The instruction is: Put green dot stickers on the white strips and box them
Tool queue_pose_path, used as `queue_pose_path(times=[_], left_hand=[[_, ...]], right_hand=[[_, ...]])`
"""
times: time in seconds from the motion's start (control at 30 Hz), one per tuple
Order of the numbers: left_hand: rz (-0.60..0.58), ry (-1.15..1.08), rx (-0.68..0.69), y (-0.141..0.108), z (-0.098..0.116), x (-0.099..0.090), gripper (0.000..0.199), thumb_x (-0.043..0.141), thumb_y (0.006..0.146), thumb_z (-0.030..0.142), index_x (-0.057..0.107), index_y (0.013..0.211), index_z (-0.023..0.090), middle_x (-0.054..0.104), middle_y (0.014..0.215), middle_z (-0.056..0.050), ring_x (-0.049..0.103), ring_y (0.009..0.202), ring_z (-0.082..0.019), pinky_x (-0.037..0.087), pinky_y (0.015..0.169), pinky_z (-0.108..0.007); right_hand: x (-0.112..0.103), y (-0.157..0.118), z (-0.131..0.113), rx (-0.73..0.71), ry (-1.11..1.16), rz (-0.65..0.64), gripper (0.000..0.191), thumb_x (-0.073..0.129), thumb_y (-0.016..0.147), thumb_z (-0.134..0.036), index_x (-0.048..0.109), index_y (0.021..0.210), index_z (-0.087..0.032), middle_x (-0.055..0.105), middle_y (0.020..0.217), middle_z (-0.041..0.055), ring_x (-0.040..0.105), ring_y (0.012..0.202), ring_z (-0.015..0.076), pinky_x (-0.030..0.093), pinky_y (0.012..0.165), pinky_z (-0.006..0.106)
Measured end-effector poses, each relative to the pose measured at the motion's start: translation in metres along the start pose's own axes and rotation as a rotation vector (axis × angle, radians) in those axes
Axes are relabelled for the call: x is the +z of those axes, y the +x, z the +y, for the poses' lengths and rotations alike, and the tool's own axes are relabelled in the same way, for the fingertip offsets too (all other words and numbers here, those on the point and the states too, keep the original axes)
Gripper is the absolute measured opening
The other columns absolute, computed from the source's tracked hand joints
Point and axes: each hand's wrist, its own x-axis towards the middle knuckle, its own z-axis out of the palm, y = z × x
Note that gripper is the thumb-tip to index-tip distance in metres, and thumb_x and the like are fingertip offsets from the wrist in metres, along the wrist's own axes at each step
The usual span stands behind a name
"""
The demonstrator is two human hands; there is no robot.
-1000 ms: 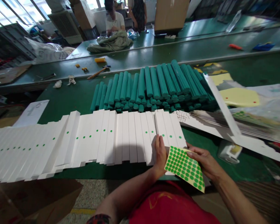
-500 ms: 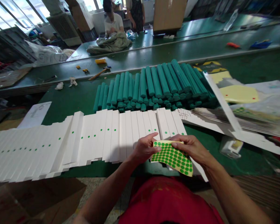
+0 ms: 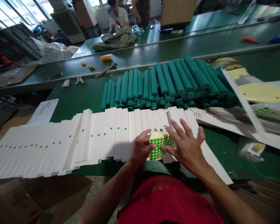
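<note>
My left hand (image 3: 141,147) pinches the left edge of a yellow-backed sheet of round green stickers (image 3: 156,149). My right hand (image 3: 188,146) has its fingers spread over the sheet's right side, the thumb at the sheet's face; whether a sticker clings to a fingertip is too small to tell. Beneath and beside both hands lies a long row of white strips (image 3: 110,137), many bearing one green dot. The right part of the row is partly hidden by my right hand and the sheet.
Green ribbed rods (image 3: 163,81) are piled behind the strips. A tape dispenser (image 3: 250,149) and yellow sheets (image 3: 261,92) lie at the right. A hammer (image 3: 105,71) rests farther back. Across the tables a person (image 3: 118,18) is beside grey-green cloth (image 3: 118,39).
My right hand has let go of the sheet's upper edge and spread its fingers. The sheet now looks bent and narrower. The view has shifted, moving the rods and tools within the picture.
</note>
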Motion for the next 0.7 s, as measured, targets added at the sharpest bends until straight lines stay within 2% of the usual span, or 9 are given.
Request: queue_pose_path(times=[0.07, 0.13, 0.2, 0.3, 0.37, 0.43, 0.57, 0.63, 0.7], left_hand=[[0.021, -0.067, 0.007, 0.001, 0.001, -0.007, 0.075, 0.075, 0.066, 0.028, 0.045, 0.132, 0.012, 0.060, 0.064, 0.004, 0.055, 0.060, -0.012, 0.045, 0.060, -0.023], [0.026, -0.194, 0.020, 0.003, 0.004, -0.014, 0.077, 0.076, 0.066, 0.027, 0.042, 0.133, 0.010, 0.066, 0.076, -0.001, 0.061, 0.069, -0.014, 0.050, 0.070, -0.028], [0.013, -0.303, 0.040, 0.004, 0.007, -0.020, 0.080, 0.076, 0.066, 0.025, 0.038, 0.135, 0.010, 0.069, 0.087, -0.006, 0.063, 0.078, -0.017, 0.051, 0.078, -0.032], [-0.015, -0.302, 0.064, 0.002, 0.009, -0.026, 0.085, 0.076, 0.067, 0.025, 0.032, 0.140, 0.011, 0.069, 0.091, -0.007, 0.064, 0.082, -0.019, 0.050, 0.082, -0.034], [-0.022, -0.169, 0.071, -0.001, 0.011, -0.029, 0.085, 0.073, 0.070, 0.029, 0.031, 0.142, 0.012, 0.068, 0.087, -0.006, 0.063, 0.080, -0.018, 0.050, 0.080, -0.034], [0.023, 0.077, 0.087, -0.004, 0.015, -0.032, 0.082, 0.070, 0.073, 0.033, 0.032, 0.143, 0.013, 0.067, 0.087, -0.006, 0.062, 0.079, -0.019, 0.050, 0.079, -0.036], [0.249, 0.750, 0.250, -0.009, 0.030, -0.031, 0.083, 0.076, 0.065, 0.038, 0.043, 0.138, 0.018, 0.059, 0.116, -0.013, 0.053, 0.109, -0.031, 0.041, 0.095, -0.050], [0.209, 0.932, 0.345, -0.009, 0.036, -0.028, 0.083, 0.079, 0.062, 0.041, 0.047, 0.136, 0.022, 0.050, 0.132, -0.014, 0.043, 0.122, -0.035, 0.034, 0.101, -0.055], [0.088, 0.928, 0.382, -0.006, 0.037, -0.028, 0.081, 0.079, 0.063, 0.042, 0.047, 0.135, 0.023, 0.045, 0.140, -0.014, 0.038, 0.129, -0.035, 0.030, 0.104, -0.056]], right_hand=[[0.002, 0.003, 0.003, 0.114, 0.118, 0.111, 0.075, 0.069, 0.073, -0.050, 0.042, 0.139, -0.027, 0.030, 0.152, 0.0114, 0.025, 0.137, 0.0386, 0.001, 0.109, 0.059], [0.008, 0.006, 0.013, 0.312, 0.320, 0.190, 0.086, 0.072, 0.066, -0.058, 0.043, 0.138, -0.020, 0.036, 0.148, 0.0166, 0.032, 0.133, 0.0386, 0.018, 0.109, 0.056], [0.015, 0.008, 0.024, 0.486, 0.671, 0.084, 0.082, 0.074, 0.063, -0.059, 0.051, 0.130, -0.018, 0.050, 0.137, 0.0175, 0.046, 0.123, 0.0376, 0.035, 0.100, 0.051], [0.025, 0.004, 0.033, 0.580, 1.265, -0.188, 0.054, 0.073, 0.071, -0.048, 0.064, 0.115, -0.017, 0.067, 0.112, 0.0133, 0.064, 0.096, 0.0291, 0.049, 0.082, 0.041], [0.030, 0.001, 0.034, 0.609, 1.482, -0.228, 0.040, 0.075, 0.071, -0.039, 0.069, 0.104, -0.016, 0.072, 0.097, 0.0105, 0.066, 0.083, 0.0239, 0.050, 0.076, 0.036], [0.033, -0.002, 0.032, 0.651, 1.552, -0.225, 0.030, 0.078, 0.069, -0.032, 0.072, 0.094, -0.016, 0.073, 0.088, 0.0081, 0.067, 0.077, 0.0210, 0.050, 0.074, 0.034], [0.033, -0.002, 0.028, 0.673, 1.533, -0.242, 0.024, 0.080, 0.068, -0.029, 0.074, 0.089, -0.018, 0.074, 0.081, 0.0053, 0.066, 0.068, 0.0177, 0.051, 0.069, 0.031], [0.033, 0.000, 0.025, 0.646, 1.531, -0.261, 0.025, 0.080, 0.068, -0.028, 0.075, 0.091, -0.019, 0.074, 0.081, 0.0049, 0.066, 0.066, 0.0173, 0.052, 0.067, 0.031], [0.033, 0.001, 0.021, 0.615, 1.564, -0.294, 0.028, 0.079, 0.068, -0.027, 0.074, 0.095, -0.020, 0.074, 0.085, 0.0054, 0.067, 0.069, 0.0188, 0.052, 0.068, 0.032]])
